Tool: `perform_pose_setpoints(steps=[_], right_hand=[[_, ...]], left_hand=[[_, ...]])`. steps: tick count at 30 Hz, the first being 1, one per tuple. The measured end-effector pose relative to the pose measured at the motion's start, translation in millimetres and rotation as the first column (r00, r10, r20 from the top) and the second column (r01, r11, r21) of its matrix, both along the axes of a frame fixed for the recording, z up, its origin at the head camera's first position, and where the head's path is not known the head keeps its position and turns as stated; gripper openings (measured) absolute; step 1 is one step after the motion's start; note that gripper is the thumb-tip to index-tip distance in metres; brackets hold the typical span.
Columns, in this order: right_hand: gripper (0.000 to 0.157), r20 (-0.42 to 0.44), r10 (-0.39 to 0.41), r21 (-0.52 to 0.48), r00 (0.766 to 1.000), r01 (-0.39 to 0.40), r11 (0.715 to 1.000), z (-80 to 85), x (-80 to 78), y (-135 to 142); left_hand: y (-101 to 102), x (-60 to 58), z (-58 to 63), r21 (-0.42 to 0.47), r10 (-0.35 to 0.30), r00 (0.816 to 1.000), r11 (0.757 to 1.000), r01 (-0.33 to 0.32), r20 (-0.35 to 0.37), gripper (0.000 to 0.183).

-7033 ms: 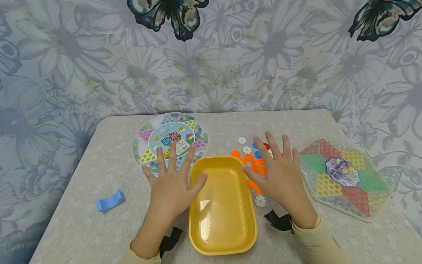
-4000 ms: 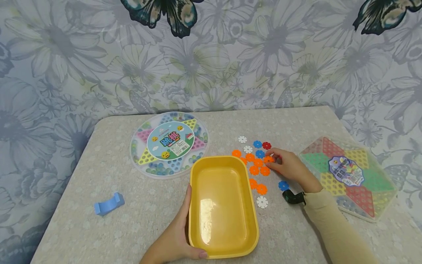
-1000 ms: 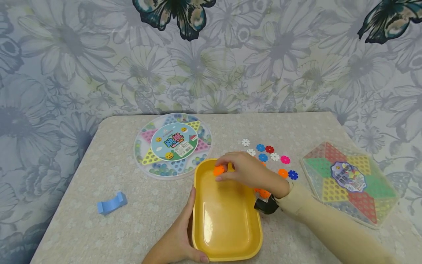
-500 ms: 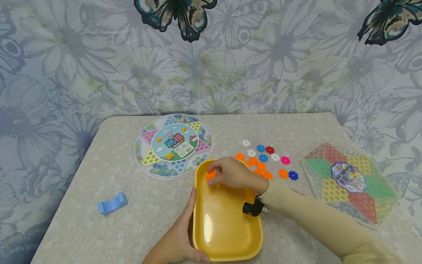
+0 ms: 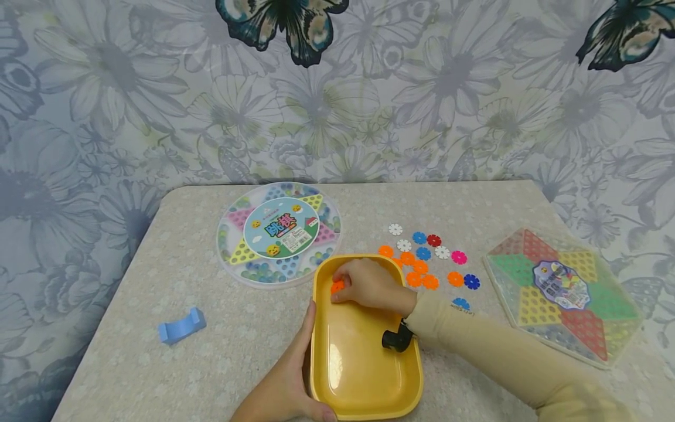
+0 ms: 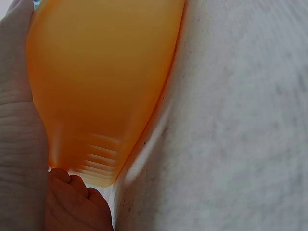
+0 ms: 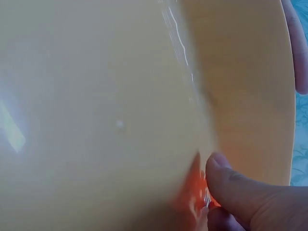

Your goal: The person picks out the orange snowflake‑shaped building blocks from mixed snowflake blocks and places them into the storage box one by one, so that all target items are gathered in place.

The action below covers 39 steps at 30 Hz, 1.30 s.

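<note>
A yellow plastic tray (image 5: pixel 364 357) stands at the table's near middle. My left hand (image 5: pixel 287 378) grips its left side, with the thumb at the near left corner; the left wrist view shows the tray's outer wall (image 6: pixel 103 67) against that hand. Inside the tray's far left part, my right hand (image 5: pixel 371 284) pinches an orange flower-shaped disc (image 5: pixel 337 286) low by the wall. Thumb and fingers partly cover the disc in the right wrist view, where orange also shows mirrored in the glossy tray. Right of the tray lie several more orange discs (image 5: pixel 420 266).
White (image 5: pixel 395 229), red (image 5: pixel 434 240), pink (image 5: pixel 459 257) and blue (image 5: pixel 471 281) discs lie near the orange ones. A round game box (image 5: pixel 279 231) stands behind left, a hexagonal game box (image 5: pixel 561 293) at right, and a blue curved block (image 5: pixel 181 326) at left.
Both hands were spread beside the tray; then the left took hold of it. The right picked an orange disc from the pile, carried it left over the tray and lowered it inside.
</note>
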State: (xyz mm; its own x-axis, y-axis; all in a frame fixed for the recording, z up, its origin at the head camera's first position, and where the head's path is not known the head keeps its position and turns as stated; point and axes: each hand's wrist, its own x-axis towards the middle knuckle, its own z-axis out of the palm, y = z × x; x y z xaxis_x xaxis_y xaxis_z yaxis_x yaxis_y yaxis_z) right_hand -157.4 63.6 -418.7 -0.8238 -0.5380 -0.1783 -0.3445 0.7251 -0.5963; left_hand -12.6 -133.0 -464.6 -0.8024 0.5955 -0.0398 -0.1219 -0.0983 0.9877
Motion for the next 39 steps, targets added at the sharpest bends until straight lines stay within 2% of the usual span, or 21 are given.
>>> perform_pose_setpoints(steps=[9, 14, 27, 34, 39], right_hand=[[0.037, -0.013, 0.061, -0.024, 0.998, -0.061, 0.998, 0.7, 0.0, -0.6], [0.041, -0.027, 0.092, 0.019, 0.995, -0.092, 0.996, 2.7, 1.1, -0.5], [0.038, -0.038, 0.06, 0.062, 0.997, -0.058, 0.996, 4.1, 0.8, -0.7], [0.039, -0.047, 0.064, 0.077, 0.997, -0.061, 0.995, 4.2, 0.7, -0.2], [0.04, -0.06, 0.083, 0.085, 0.995, -0.078, 0.993, 3.2, 0.9, 0.7]], left_hand=[[-1.7, 0.3, -2.3, -0.011, 0.01, 0.999, 1.0, -0.011, -0.051, 0.139], [-0.8, 0.4, -2.1, 0.018, -0.002, 1.0, 1.0, 0.002, -0.021, 0.138], [2.1, 0.2, 2.2, 0.06, -0.027, 0.999, 0.998, 0.026, 0.027, 0.136], [1.7, 1.5, 2.9, 0.067, -0.034, 0.996, 0.997, 0.029, 0.088, 0.133], [3.5, 2.6, 7.1, 0.126, -0.055, 0.99, 0.991, 0.038, 0.129, 0.132]])
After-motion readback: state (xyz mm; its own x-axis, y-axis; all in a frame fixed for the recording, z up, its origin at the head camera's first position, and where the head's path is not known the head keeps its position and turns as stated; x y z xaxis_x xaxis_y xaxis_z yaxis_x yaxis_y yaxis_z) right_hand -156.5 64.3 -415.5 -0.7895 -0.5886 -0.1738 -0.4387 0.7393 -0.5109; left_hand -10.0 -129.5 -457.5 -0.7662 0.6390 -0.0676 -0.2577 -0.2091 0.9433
